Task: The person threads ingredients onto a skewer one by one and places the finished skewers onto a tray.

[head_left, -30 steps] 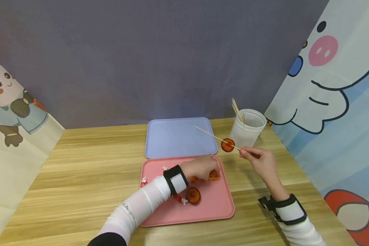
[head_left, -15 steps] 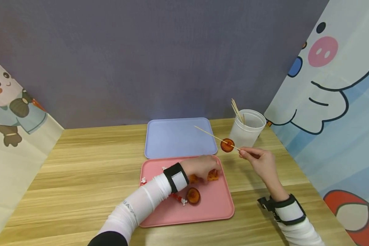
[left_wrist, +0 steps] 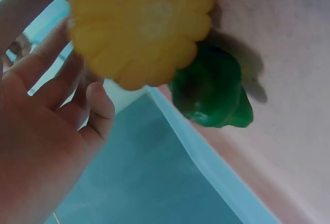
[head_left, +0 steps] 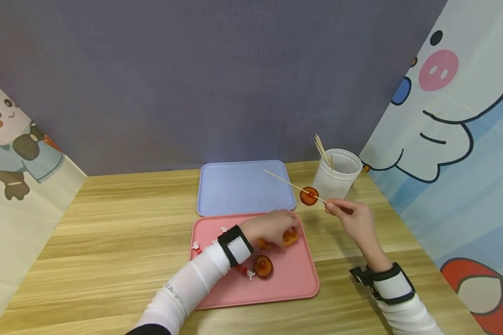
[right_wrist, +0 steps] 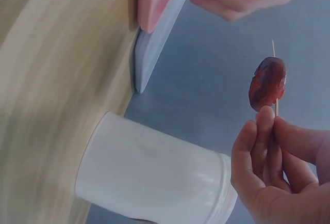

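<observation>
My right hand (head_left: pixel 354 219) pinches a thin wooden skewer (head_left: pixel 282 179) near one end, its tip pointing up and left. A round red-brown slice (head_left: pixel 309 196) is threaded on it close to the fingers. Over the pink tray (head_left: pixel 285 286), my left hand (head_left: pixel 270 228) reaches down with its fingertips around an orange food piece (head_left: pixel 290 238). Another orange piece (head_left: pixel 262 244) lies below its palm. In the left wrist view, a scalloped yellow-orange slice (left_wrist: pixel 142 28) and a glossy green piece (left_wrist: pixel 211 87) appear beside the hand.
Behind the pink tray lies a blue tray (head_left: pixel 243 186). A white tub (head_left: pixel 337 177) with several skewers (head_left: pixel 323 151) stands at the back right. On the pink tray are a second red-brown slice (head_left: pixel 263 266) and red pieces with white ends (head_left: pixel 245 271), partly hidden by the left arm.
The left hand has shifted slightly left, and the orange piece at its fingertips has tilted a little. The right hand and the skewer have barely moved.
</observation>
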The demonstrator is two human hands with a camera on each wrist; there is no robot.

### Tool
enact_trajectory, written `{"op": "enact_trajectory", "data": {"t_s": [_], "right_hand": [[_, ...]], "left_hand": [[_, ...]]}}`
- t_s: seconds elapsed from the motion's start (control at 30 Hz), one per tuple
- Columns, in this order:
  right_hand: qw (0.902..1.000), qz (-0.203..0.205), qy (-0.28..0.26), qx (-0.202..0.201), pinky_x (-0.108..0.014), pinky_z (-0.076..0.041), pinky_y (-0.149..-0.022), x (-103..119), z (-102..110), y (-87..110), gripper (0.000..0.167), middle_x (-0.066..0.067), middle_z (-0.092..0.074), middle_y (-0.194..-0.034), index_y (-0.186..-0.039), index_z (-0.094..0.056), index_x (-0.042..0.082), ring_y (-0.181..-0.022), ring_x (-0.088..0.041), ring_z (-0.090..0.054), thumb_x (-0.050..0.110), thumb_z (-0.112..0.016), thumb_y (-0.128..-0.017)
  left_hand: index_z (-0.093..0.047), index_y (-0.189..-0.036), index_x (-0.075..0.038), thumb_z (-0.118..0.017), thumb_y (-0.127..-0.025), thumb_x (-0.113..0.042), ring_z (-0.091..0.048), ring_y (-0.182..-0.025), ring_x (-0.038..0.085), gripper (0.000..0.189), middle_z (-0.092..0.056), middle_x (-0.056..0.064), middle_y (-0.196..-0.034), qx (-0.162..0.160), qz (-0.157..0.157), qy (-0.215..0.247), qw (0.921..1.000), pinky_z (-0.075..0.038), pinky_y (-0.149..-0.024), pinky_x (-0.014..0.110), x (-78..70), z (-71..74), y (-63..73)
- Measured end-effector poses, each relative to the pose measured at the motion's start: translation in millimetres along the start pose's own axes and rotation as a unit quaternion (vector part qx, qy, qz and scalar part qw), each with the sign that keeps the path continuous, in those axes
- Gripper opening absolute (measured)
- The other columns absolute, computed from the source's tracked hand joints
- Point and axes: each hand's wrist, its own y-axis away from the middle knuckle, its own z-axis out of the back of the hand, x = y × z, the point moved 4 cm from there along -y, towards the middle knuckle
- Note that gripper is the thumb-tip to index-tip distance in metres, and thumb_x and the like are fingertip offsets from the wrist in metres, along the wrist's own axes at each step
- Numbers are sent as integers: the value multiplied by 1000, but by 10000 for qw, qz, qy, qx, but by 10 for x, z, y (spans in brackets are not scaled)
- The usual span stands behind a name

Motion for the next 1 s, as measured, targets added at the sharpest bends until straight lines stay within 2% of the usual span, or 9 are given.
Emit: {"op": "enact_trajectory", "data": {"t_s": [0.1, 0.2, 0.3, 0.4, 0.53, 0.63, 0.73, 0.9, 1.0], "right_hand": [[10000, 51, -29, -16, -11, -49, -59, 32, -18, -22, 22, -13, -74, -84, -99, -74, 4, -67, 14, -60, 21, -69, -87], [9998, 160, -53, -44, -11, -49, -59, 87, -40, -50, 22, -12, -74, -85, -99, -75, 5, -68, 14, -60, 22, -69, -87], [9994, 271, -225, -69, -11, -49, -60, 151, -68, -75, 20, -13, -73, -85, -98, -75, 4, -68, 12, -61, 20, -70, -87], [9981, 407, -447, -82, -12, -51, -61, 207, -98, -94, 17, -14, -73, -84, -97, -75, 2, -68, 10, -62, 15, -71, -85], [9966, 612, -540, -101, -12, -50, -59, 286, -131, -109, 15, -16, -72, -82, -95, -75, 1, -67, 7, -62, 11, -71, -84], [9961, 676, -564, -65, -12, -49, -59, 390, -133, -100, 14, -18, -72, -82, -95, -74, -1, -68, 3, -63, 8, -71, -84], [9955, 698, -638, -23, -12, -49, -59, 488, -130, -85, 14, -19, -71, -82, -95, -74, -3, -68, 1, -64, 6, -70, -84], [9942, 792, -728, -54, -13, -50, -60, 449, -171, -114, 14, -15, -72, -82, -95, -75, 3, -68, 4, -63, 11, -71, -84], [9939, 783, -773, -52, -14, -50, -60, 463, -185, -122, 14, -14, -72, -83, -95, -75, 3, -69, 4, -63, 11, -71, -84]], "left_hand": [[-63, -103, -20, -87, -64, -35, -51, -87, 8, 48, -59, -7, -100, -377, 159, 473, 9980, -39, -75, 22, 43, 56, 87], [-61, -103, -16, -86, -67, -31, -57, -87, 8, 47, -61, -5, -95, -778, 379, 1128, 9898, -43, -75, 18, 139, 117, 201], [-60, -106, -13, -84, -70, -22, -61, -89, 10, 44, -63, -3, -98, -1157, 617, 1862, 9737, -50, -75, 18, 260, 185, 344], [-61, -108, -16, -84, -70, -22, -63, -90, 10, 44, -63, -4, -102, -1495, 793, 2337, 9575, -52, -78, 22, 375, 249, 491], [-62, -110, -17, -83, -71, -23, -62, -90, 12, 45, -63, -5, -106, -1976, 864, 2799, 9355, -54, -81, 29, 485, 353, 677], [-62, -112, -16, -83, -72, -19, -61, -91, 14, 45, -63, -2, -109, -2386, 814, 3247, 9116, -55, -80, 32, 556, 418, 787], [-61, -115, -11, -81, -74, -12, -60, -93, 19, 46, -62, 3, -114, -2723, 738, 3722, 8842, -55, -79, 33, 597, 489, 885], [-61, -118, -8, -79, -75, -8, -60, -93, 23, 47, -62, 10, -118, -3147, 681, 4403, 8381, -55, -80, 31, 694, 541, 1015], [-60, -119, -6, -78, -76, -4, -60, -91, 21, 47, -61, 11, -117, -3451, 604, 4787, 8051, -54, -79, 27, 755, 540, 1079]]}}
